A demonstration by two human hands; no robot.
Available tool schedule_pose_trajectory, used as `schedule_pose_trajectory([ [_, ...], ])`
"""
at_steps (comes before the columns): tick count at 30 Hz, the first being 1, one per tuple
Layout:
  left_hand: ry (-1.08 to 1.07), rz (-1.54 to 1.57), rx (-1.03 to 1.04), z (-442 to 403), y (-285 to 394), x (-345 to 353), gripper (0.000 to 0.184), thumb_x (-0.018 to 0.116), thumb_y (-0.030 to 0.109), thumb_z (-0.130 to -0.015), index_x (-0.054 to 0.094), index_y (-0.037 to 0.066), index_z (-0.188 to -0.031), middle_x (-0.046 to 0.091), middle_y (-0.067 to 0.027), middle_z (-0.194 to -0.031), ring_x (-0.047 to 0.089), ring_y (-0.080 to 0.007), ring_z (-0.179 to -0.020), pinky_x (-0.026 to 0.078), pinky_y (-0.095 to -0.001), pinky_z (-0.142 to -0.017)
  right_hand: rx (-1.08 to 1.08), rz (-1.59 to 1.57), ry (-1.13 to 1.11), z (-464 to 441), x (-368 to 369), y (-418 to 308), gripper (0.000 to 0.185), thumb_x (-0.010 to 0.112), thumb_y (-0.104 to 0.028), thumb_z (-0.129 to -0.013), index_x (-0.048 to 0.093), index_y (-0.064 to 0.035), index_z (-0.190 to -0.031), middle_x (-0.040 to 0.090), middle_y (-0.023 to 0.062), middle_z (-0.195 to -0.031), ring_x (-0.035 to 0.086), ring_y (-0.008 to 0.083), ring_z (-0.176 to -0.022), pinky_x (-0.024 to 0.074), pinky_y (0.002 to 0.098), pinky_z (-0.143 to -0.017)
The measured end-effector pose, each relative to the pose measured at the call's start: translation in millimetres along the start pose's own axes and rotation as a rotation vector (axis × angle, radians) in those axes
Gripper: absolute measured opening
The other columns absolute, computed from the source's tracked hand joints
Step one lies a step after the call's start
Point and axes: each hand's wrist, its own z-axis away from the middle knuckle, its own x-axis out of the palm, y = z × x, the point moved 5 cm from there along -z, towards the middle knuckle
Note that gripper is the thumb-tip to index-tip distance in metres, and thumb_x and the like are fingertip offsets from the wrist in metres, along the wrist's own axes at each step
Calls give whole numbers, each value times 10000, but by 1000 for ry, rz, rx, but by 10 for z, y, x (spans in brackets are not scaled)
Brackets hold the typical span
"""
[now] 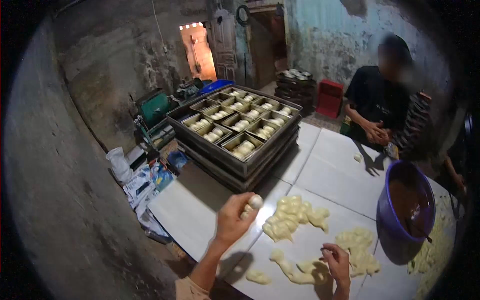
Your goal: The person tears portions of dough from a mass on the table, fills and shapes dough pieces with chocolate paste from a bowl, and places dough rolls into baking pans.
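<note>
My left hand [234,219] is closed around several small dough balls [255,201], raised above the table beside the stacked trays. My right hand [338,261] has its fingers curled together just over the dough pieces; a small pale bit shows at the fingertips, too small to name. Close to it lie a long strip of dough [290,270] and a flattened, lumpy dough mass [359,250]. Another lumpy pile of dough [290,216] sits between and beyond my hands. A separate small dough piece [258,276] rests near the front edge.
Stacked dark trays [240,167] hold metal tins of dough balls. A purple basin [385,210] stands at the right, with yellowish filling-like shreds [435,255] beside it. Across the white-tiled table [330,170] a person [382,95] works with both hands together. A wall [45,175] runs along the left.
</note>
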Motion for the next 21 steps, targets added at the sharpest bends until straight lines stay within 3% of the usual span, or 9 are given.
schedule_pose_trajectory([
  [1,3,5,-101,-298,4,-308,382,754,108,-830,641,24,-1185,640,-91,-1097,639,-158,-978,540,-298,-807,-15,26,11,-52,47,-24,291,616,-117,-906,643,42,-1148,690,125,-926,664,185,-800,554,316,-719],
  [3,108,-232,75,-939,-223,-872,393,740,106,-825,637,26,-1196,652,-110,-1065,651,-154,-923,548,-296,-776,-20,-14,76,-186,87,139,259,655,-129,-915,659,40,-1112,685,88,-920,665,155,-800,550,276,-675],
  [4,153,-275,89,-1249,-262,-1110,409,745,128,-796,643,33,-1181,675,-157,-1046,687,-280,-897,548,-366,-780,-64,138,134,-185,73,115,284,667,-157,-891,664,38,-1097,695,109,-904,671,163,-790,531,282,-647],
  [6,155,-431,155,-1907,-285,-1486,409,726,176,-816,641,35,-1190,675,-164,-1066,679,-289,-958,532,-370,-820,241,-242,230,-95,65,422,381,702,-227,-892,579,-154,-1246,588,24,-987,563,118,-887,501,273,-783],
  [9,132,-622,248,-3000,-797,-1828,440,711,282,-814,647,63,-1190,691,-176,-1069,665,-344,-1004,513,-419,-863,278,-194,449,38,198,-132,273,622,-199,-926,613,-139,-1192,581,3,-929,541,110,-808,474,231,-699],
  [12,39,-771,105,-3858,-1273,-1866,429,673,332,-831,656,103,-1194,686,-162,-1137,655,-335,-1046,509,-442,-864,223,251,412,-79,-291,358,310,612,-214,-939,616,-51,-1202,629,60,-970,600,168,-783,514,286,-694],
  [15,-103,-827,-11,-4443,-1890,-1754,428,655,348,-828,660,141,-1203,684,-131,-1166,644,-330,-1071,506,-452,-880,259,510,417,6,-182,-71,348,598,-226,-948,608,-8,-1219,650,105,-972,626,209,-785,533,332,-693],
  [18,-208,-1037,-205,-4557,-2333,-1552,396,620,281,-819,666,250,-1211,673,-98,-1221,632,-312,-1132,503,-459,-932,304,310,518,67,-329,299,370,590,-235,-944,610,3,-1227,666,135,-964,636,222,-810,541,368,-735],
  [21,-524,-1230,-223,-4617,-2528,-1442,507,586,305,-805,601,256,-1309,643,-83,-1288,611,-316,-1173,494,-453,-957,173,771,407,104,-364,242,390,579,-236,-943,606,8,-1247,683,185,-1029,649,253,-852,532,395,-804],
])
